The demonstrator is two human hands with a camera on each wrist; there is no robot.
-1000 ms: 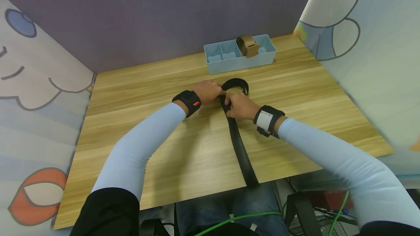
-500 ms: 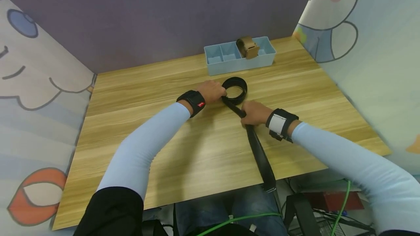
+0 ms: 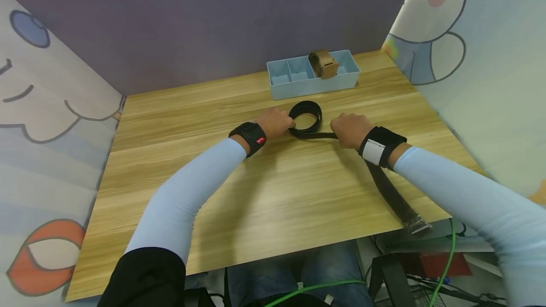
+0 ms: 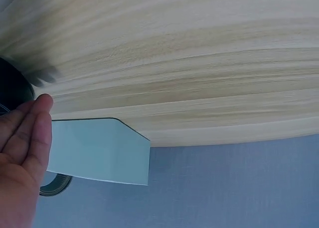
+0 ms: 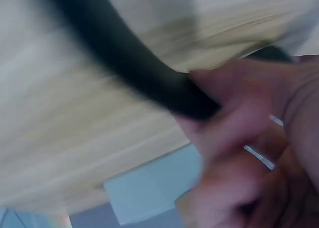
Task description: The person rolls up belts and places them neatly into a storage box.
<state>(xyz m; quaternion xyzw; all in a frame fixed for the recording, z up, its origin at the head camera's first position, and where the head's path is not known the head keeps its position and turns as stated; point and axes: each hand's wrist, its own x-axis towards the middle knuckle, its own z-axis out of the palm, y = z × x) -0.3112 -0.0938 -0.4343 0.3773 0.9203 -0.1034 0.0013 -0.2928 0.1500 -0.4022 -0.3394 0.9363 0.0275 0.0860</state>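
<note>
A black belt (image 3: 317, 108) stands partly coiled on the wooden table. My left hand (image 3: 274, 122) holds the coil at its left side; in the left wrist view the fingers (image 4: 40, 128) lie against its dark edge, and the thumb is hidden. To the right of the coil, my right hand (image 3: 350, 130) grips the loose strap, which stretches sideways from the coil's near side. Past this hand the strap's tail hangs toward the table's front right edge, ending in a shiny metal-looking piece (image 3: 417, 226). The right wrist view, blurred, has the strap (image 5: 129, 63) pinched between thumb and fingers.
Behind the coil is a light blue divided box (image 3: 298, 90) with a brown tape roll (image 3: 323, 64) in its right part. A dark wall panel (image 3: 213, 22) closes off the back. Green cable (image 3: 443, 264) runs below the front edge.
My right hand has slid along the strap and swung rightward, pulling it away from the coil. The tail has swung right with it. My left hand stays at the coil.
</note>
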